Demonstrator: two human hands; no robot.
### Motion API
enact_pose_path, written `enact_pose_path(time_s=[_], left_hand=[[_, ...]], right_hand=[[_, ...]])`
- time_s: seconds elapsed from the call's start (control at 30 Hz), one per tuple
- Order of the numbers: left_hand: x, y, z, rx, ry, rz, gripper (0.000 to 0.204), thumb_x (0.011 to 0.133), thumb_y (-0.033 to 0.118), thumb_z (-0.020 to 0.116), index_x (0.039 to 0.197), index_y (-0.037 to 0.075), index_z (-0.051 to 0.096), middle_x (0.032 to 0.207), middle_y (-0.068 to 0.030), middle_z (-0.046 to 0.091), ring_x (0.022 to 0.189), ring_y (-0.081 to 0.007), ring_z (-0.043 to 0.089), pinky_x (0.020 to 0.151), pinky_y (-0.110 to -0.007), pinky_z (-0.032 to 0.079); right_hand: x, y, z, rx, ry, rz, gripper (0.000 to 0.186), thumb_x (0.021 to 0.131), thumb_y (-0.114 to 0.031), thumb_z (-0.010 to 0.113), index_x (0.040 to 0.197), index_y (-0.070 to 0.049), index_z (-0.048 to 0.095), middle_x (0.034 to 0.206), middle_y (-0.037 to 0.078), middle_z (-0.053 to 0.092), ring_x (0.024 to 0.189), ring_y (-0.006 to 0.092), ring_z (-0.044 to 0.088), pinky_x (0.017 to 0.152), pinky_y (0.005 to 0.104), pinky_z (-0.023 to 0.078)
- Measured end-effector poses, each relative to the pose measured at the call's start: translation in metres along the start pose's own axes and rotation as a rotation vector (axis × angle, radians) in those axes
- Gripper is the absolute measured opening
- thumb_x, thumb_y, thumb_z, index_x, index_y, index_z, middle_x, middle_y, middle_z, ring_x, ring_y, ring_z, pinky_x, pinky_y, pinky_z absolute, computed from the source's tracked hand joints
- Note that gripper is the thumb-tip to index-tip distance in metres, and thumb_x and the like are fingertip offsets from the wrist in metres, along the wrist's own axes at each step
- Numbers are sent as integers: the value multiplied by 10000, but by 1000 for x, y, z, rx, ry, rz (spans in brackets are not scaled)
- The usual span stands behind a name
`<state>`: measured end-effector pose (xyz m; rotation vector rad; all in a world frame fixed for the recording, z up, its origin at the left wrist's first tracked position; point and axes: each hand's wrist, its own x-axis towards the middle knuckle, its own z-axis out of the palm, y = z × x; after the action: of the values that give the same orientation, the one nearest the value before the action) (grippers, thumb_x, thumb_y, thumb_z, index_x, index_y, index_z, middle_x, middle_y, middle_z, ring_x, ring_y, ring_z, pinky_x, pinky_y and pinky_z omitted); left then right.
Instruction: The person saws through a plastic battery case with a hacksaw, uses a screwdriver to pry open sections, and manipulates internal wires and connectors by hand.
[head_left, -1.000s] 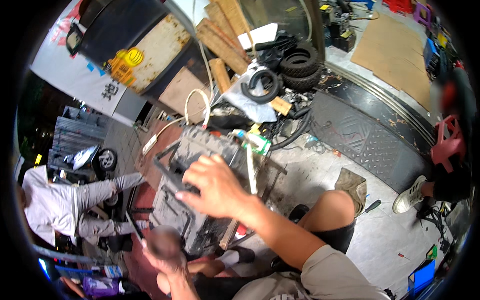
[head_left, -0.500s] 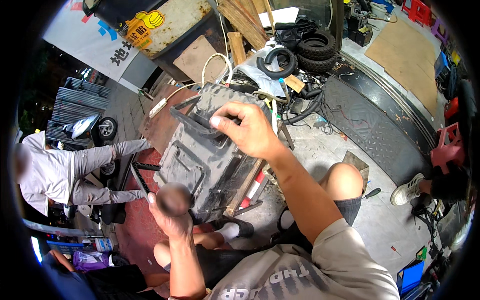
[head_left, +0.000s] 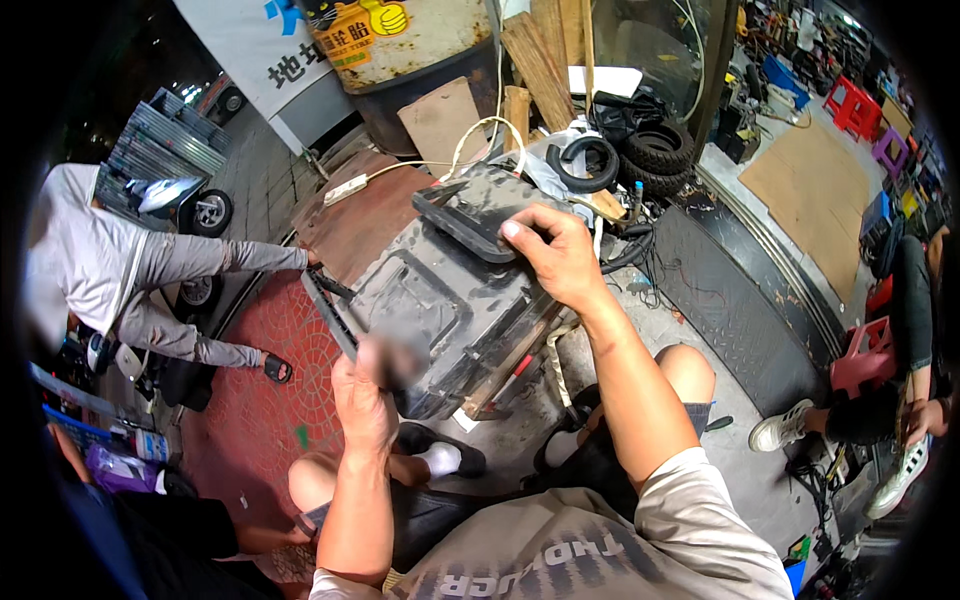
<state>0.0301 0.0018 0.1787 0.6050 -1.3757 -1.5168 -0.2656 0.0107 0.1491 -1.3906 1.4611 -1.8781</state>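
A dusty black plastic case (head_left: pixel 475 305) lies in front of me, its ribbed top facing up. My right hand (head_left: pixel 557 250) pinches the near end of a black carrying handle (head_left: pixel 455 225) that is raised over the case's far part, thumb on top. At the case's left side, my left hand (head_left: pixel 363 405) is closed around the lower end of a second black handle (head_left: pixel 331 312). A blurred patch covers part of its fingers and the nearby case corner.
A power strip (head_left: pixel 347 190) with a pale cable lies beyond the case. Tyres (head_left: pixel 657 150) and planks (head_left: pixel 537 60) are piled at the back. Someone in light grey (head_left: pixel 100 240) stands left; another person's shoes (head_left: pixel 780 425) are at right, by a red stool (head_left: pixel 863 355).
The view has turned, so the case sits farther right in it. Both hands keep hold of the handles. The person at left has shifted a leg, and more of the person at right shows.
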Motion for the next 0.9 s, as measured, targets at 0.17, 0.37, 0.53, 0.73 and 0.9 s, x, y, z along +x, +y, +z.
enact_pose_path(time_s=[0.17, 0.37, 0.53, 0.73, 0.9], left_hand=[[-13, -7, -24, 377, 126, 225, 517, 1067, 479, 620, 1128, -28, 701, 1018, -57, 703, 913, -156, 630, 845, -316, 498], [-20, -38, -85, 298, 468, 170, 429, 1101, 357, 547, 1160, -34, 714, 1200, -135, 700, 1150, -208, 627, 965, -353, 499], [39, -109, -130, 121, 782, 3, 455, 1113, 349, 554, 1345, -26, 669, 1250, -114, 711, 1174, -198, 638, 1011, -358, 508], [69, -133, -131, -263, 592, 100, 525, 1130, 397, 526, 1381, -49, 644, 1341, -96, 690, 1246, -180, 604, 1128, -308, 409], [72, -145, -119, -371, 653, 0, 601, 1098, 470, 569, 1395, -46, 646, 1383, -100, 676, 1273, -179, 584, 1145, -322, 399]], right_hand=[[-11, -23, 4, -219, 186, -245, 191, 967, -161, 722, 1067, 1, 741, 1015, 131, 724, 958, 252, 671, 887, 354, 515], [-80, -73, 60, -304, -132, -350, 390, 894, -243, 799, 1178, 3, 698, 1097, 171, 702, 1039, 368, 630, 929, 442, 489], [-92, -75, 137, -244, -357, -356, 464, 868, -301, 825, 1185, -1, 667, 1057, 189, 690, 950, 405, 623, 873, 453, 477], [-104, -61, 161, -236, -348, -154, 529, 1036, -478, 603, 972, 46, 640, 904, 205, 639, 857, 426, 596, 838, 472, 475], [-112, -61, 172, -25, -245, -54, 642, 1095, -602, 442, 854, -13, 528, 791, 116, 588, 659, 192, 533, 714, 336, 464]])
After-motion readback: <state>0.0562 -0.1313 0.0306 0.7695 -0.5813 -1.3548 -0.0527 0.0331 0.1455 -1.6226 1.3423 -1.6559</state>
